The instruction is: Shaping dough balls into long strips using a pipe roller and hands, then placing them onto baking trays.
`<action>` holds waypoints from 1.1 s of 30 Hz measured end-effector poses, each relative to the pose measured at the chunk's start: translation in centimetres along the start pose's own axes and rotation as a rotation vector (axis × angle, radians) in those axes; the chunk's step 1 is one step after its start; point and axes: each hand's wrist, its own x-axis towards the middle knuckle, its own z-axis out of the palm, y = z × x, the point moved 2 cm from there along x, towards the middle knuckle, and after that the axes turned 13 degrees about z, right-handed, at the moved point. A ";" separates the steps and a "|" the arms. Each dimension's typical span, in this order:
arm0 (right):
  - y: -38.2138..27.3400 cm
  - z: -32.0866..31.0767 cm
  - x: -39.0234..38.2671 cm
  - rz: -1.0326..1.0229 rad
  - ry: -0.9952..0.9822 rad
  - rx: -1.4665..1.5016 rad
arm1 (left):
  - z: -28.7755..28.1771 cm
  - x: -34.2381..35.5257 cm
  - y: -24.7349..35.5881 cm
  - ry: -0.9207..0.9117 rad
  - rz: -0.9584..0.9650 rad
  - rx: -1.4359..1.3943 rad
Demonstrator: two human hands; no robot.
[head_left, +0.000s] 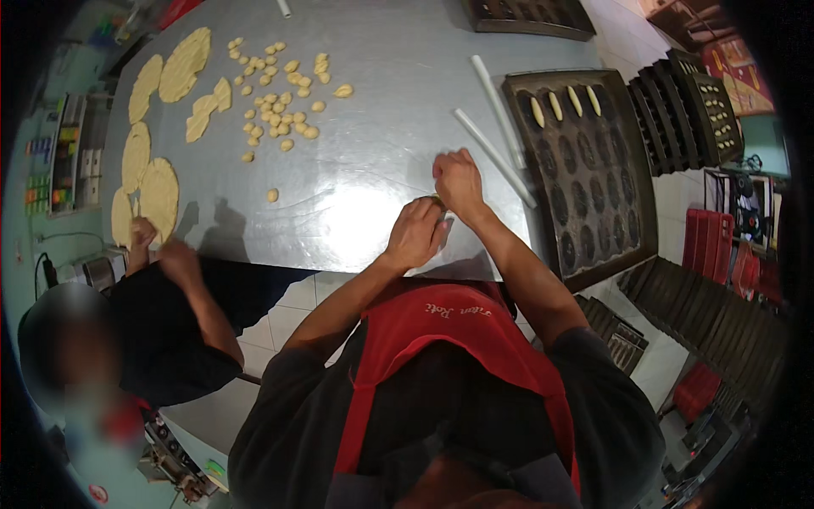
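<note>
My left hand (415, 234) and my right hand (459, 180) meet over the steel table (365, 153) near its front edge. The left fingers are curled down, and a sliver of pale yellow dough (438, 199) shows at their tips. My right hand is closed like a fist just beyond, and whatever lies under it is hidden. A single dough ball (272, 195) sits to the left of my hands. Farther off lie many small dough balls (275, 108) in a loose cluster. To the right, a dark moulded baking tray (591, 178) holds several slim dough pieces (556, 105) in its far row.
Two white rods (494, 157) lie between my right hand and the tray. Flattened dough sheets (158, 199) cover the table's left side, where a co-worker's hands (177, 261) are busy. Another dark tray (534, 17) stands at the far edge. Stacked trays (688, 114) rise at right.
</note>
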 end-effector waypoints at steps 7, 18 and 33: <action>-2.4 2.0 -7.8 -0.128 -0.133 -0.195 | -11.5 -0.5 -16.3 0.285 -0.238 0.241; -2.3 -1.8 -5.7 -0.116 -0.004 0.247 | -13.3 11.3 -26.0 0.008 -0.274 0.278; 17.3 -27.5 12.8 0.183 0.871 0.802 | -7.0 -7.1 -7.2 0.322 -0.585 -0.289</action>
